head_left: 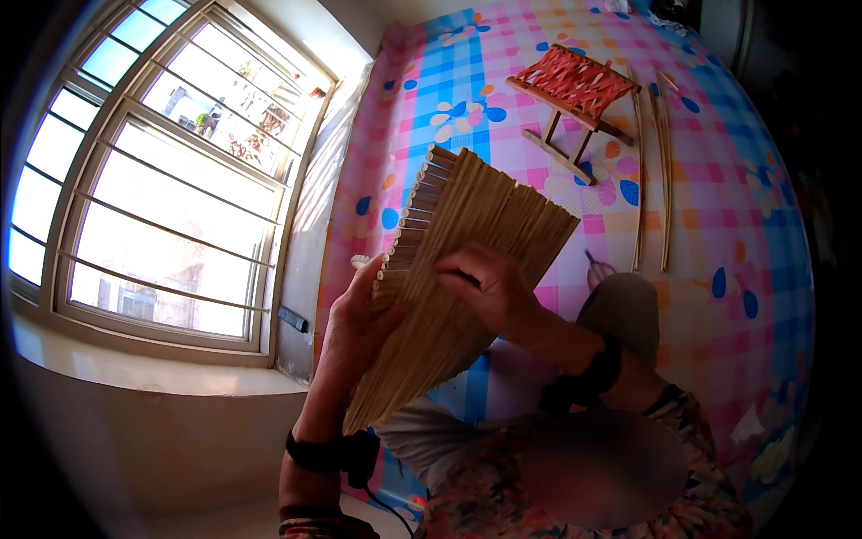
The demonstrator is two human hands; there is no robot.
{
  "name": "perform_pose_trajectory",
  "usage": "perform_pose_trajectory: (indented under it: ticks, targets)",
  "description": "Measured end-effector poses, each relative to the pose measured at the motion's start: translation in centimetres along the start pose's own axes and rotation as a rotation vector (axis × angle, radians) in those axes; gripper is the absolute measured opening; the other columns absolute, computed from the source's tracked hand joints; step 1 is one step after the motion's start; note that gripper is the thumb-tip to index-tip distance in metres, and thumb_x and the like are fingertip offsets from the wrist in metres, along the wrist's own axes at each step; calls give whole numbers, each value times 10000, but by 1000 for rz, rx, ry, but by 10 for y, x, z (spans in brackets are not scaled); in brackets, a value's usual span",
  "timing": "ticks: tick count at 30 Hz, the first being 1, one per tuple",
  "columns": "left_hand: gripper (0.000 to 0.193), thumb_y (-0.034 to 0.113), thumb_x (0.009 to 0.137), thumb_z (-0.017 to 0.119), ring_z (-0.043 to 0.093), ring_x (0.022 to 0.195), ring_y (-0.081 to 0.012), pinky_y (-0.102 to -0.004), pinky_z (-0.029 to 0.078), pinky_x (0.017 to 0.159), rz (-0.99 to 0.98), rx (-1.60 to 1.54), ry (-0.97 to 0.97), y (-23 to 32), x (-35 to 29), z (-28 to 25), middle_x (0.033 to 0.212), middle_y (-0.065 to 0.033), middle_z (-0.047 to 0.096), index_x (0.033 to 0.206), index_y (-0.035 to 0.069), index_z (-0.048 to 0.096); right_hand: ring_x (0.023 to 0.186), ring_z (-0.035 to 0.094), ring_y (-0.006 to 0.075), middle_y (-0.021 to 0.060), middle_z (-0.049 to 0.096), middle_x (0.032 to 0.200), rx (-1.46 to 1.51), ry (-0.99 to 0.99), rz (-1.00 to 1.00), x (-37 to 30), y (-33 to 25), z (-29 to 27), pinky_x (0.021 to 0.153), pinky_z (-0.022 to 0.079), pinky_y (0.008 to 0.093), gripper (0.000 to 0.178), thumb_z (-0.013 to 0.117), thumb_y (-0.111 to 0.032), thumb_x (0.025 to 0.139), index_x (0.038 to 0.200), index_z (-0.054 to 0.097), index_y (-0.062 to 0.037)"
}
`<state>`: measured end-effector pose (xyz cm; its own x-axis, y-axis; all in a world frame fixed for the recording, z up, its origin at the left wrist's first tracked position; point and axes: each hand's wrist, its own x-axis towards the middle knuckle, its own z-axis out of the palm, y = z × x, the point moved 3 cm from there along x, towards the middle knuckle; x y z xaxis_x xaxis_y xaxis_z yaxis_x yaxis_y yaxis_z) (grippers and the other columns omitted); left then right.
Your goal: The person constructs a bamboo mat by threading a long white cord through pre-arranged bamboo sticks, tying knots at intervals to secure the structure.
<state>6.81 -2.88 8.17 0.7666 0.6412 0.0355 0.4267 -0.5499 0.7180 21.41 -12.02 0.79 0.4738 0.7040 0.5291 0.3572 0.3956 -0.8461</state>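
A stiff panel of tan reed stalks (507, 211), laid side by side, tilts over my lap. Rolled or cut stalk ends line its upper left edge. My left hand (355, 319) grips that edge low down, its thumb on the face and its other fingers going behind, out of sight. Over the middle of the panel, my right hand (494, 283) is closed in a pinch with its fingertips at the surface. Whatever is between those fingers is too small or hidden to make out.
Ahead to the right, a small wooden stool (579, 81) with a red woven top lies tipped on the checked, flowered floor sheet (718, 216). Long thin sticks (665, 180) lie beside it. A barred window (180, 198) with a sill is on my left, near a small black object (293, 319).
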Motion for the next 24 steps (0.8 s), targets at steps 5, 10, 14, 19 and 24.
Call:
perform_pose_trajectory:
  ticks: [5,10,14,19,24]
  targets:
    - [584,-40,778,652,579,1053,-140,-293,472,894,-10,-77,0,-5,-2,2,1122,-113,626,1319,8,435,780,608,312,120,579,806,-19,23,-47,-2,2,3,665,483,378,109,660,-99,819,915,638,-52]
    - [561,-70,783,634,581,1029,-126,-273,480,880,-60,-200,6,-9,0,1,1115,-85,619,1306,14,451,760,603,329,126,567,789,-43,22,-50,-1,-2,2,642,482,392,106,656,-107,824,916,638,-58]
    - [556,-62,782,640,584,1009,-122,-271,483,867,-25,-146,-2,-10,1,-2,1096,-80,622,1300,9,453,738,593,337,126,552,773,-77,17,-81,0,-4,2,623,477,397,106,652,-103,825,920,638,-60]
    - [601,-81,759,645,558,1072,-148,-286,467,915,-102,-176,-25,-15,0,-2,1164,-93,588,1316,-10,431,736,590,340,126,548,774,-67,13,-67,0,-2,3,622,475,399,111,657,-95,816,919,638,-59]
    - [600,-79,757,648,554,1079,-145,-286,462,923,-138,-184,-31,-14,1,-3,1169,-90,586,1314,-8,435,740,595,334,122,550,783,-52,-2,-78,1,-1,1,626,478,397,112,659,-82,808,916,639,-61]
